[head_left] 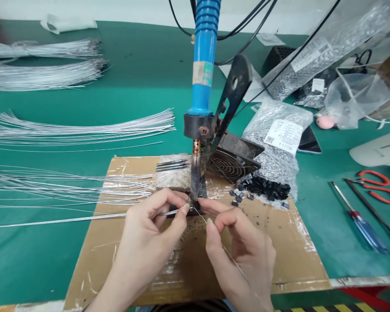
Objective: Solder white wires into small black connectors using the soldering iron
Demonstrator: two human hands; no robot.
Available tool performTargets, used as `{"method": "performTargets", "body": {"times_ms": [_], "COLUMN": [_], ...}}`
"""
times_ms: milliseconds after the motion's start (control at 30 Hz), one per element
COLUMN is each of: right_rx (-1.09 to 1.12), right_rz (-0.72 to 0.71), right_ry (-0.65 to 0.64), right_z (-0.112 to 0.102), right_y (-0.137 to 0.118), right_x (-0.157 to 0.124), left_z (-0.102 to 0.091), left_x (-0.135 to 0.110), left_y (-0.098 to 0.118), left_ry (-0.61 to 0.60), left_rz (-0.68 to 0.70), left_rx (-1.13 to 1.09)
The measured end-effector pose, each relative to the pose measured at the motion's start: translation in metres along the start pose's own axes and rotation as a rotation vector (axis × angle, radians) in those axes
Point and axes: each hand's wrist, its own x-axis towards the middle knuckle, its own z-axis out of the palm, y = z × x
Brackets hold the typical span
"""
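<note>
- While the blue soldering iron (204, 65) stands clamped tip-down at the centre of the frame, both hands meet at its tip, above the cardboard sheet (295, 242)
- At lower centre the left hand (152, 225) pinches the end of a long white wire (68, 219) that runs to the left edge
- Just right of it, the right hand (237, 247) pinches a thin solder strand (229, 255), feeding it up to the tip
- This looks like tinning the wire end; the next move calls for steady contact, then a clean pull away

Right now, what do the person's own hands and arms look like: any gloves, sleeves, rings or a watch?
The left hand and right hand are bare: no gloves, rings or watch in view. Both forearms are uncovered as far as the picture shows, with no sleeve visible. The nails look plain.
</note>
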Motion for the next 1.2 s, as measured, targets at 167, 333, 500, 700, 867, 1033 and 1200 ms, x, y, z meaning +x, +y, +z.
{"method": "performTargets", "body": {"times_ms": [167,333,500,700,867,1033,1200], "right_rx": [-0.004,0.029,0.024,0.017,0.054,0.062,0.027], "right_rz": [0.012,-0.014,-0.005,-0.007,0.009,-0.002,-0.033], "right_ry": [-0.004,0.004,-0.005,0.001,-0.016,-0.014,-0.004], "right_z": [0.0006,0.0017,0.0010,0.0008,0.0014,0.0023,0.0025], "right_y": [-0.0007,0.0002,0.0005,0.0001,0.0016,0.0018,0.0016], "right_x": [0.0003,0.0002,-0.0004,0.0005,-0.0003,-0.0007,-0.0002], "left_z": [-0.0007,-0.0026,-0.0020,-0.0022,-0.0025,-0.0019,-0.0017], "left_x": [0.0004,-0.0013,-0.0019,-0.0021,-0.0013,-0.0011,-0.0015], "left_y": [0.0004,-0.0002,-0.0006,-0.0002,-0.0004,-0.0002,-0.0023], "left_ry": [0.004,0.003,0.008,-0.002,-0.008,0.004,0.008], "left_rz": [-0.003,-0.005,-0.011,-0.017,-0.011,0.017,0.025], "left_rx": [-0.010,-0.001,-0.017,-0.022,-0.026,-0.013,-0.029]}}
